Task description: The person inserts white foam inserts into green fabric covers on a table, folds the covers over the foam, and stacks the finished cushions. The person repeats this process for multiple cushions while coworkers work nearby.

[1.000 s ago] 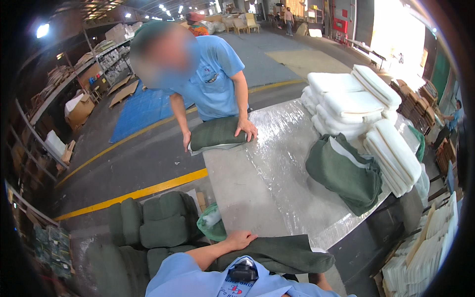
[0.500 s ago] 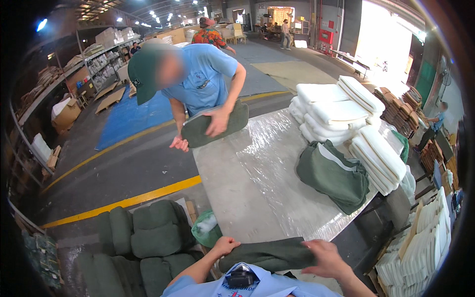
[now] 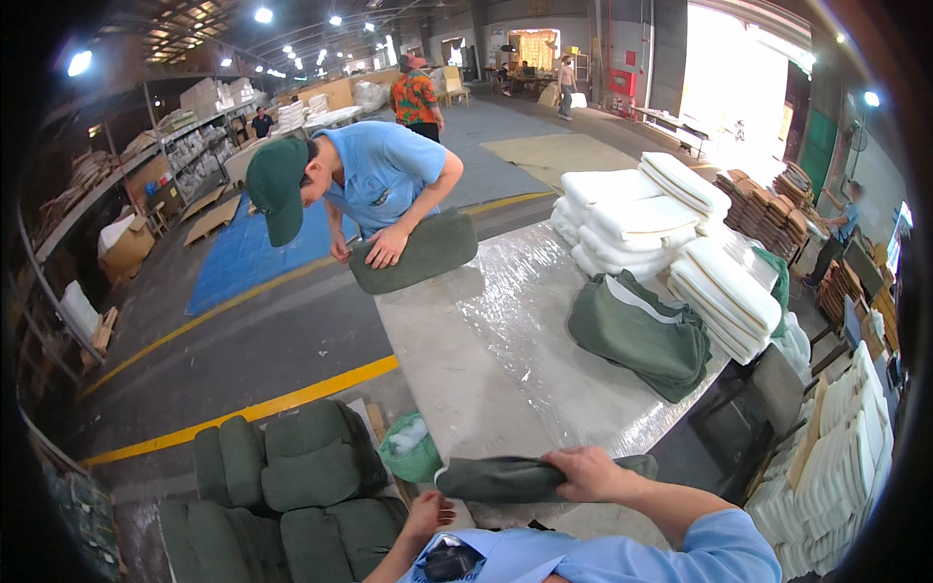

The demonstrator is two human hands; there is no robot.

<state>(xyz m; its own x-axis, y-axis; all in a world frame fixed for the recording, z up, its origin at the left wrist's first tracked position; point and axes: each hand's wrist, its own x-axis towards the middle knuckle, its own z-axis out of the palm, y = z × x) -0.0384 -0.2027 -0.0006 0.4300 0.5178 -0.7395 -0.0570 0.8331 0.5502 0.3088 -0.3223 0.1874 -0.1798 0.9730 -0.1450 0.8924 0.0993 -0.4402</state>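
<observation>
A long dark green fabric-covered cushion [image 3: 505, 480] lies across the near edge of the table, with a pale edge showing at its left end. My right hand [image 3: 586, 474] grips its upper side right of the middle, thumb and fingers wrapped over the fabric. Beside the cushion's left end, my left hand [image 3: 428, 515] has its fingers curled in; what they hold, if anything, is hidden. Across the table a co-worker in a green cap rests a hand on another dark green cushion [image 3: 418, 255] at the far left corner.
A plastic-covered table [image 3: 418, 335] bears folded dark green covers [image 3: 637, 335] and stacked white foam pads [image 3: 632, 209]. Left of it stand piled green cushions [image 3: 311, 471] and a green bag [image 3: 408, 447]. More white pads [image 3: 826, 466] are stacked at the right.
My right hand has moved left from the cushion's right end onto its upper side. My left hand has dropped lower by the left end. The co-worker's raised hand has come in to the far cushion.
</observation>
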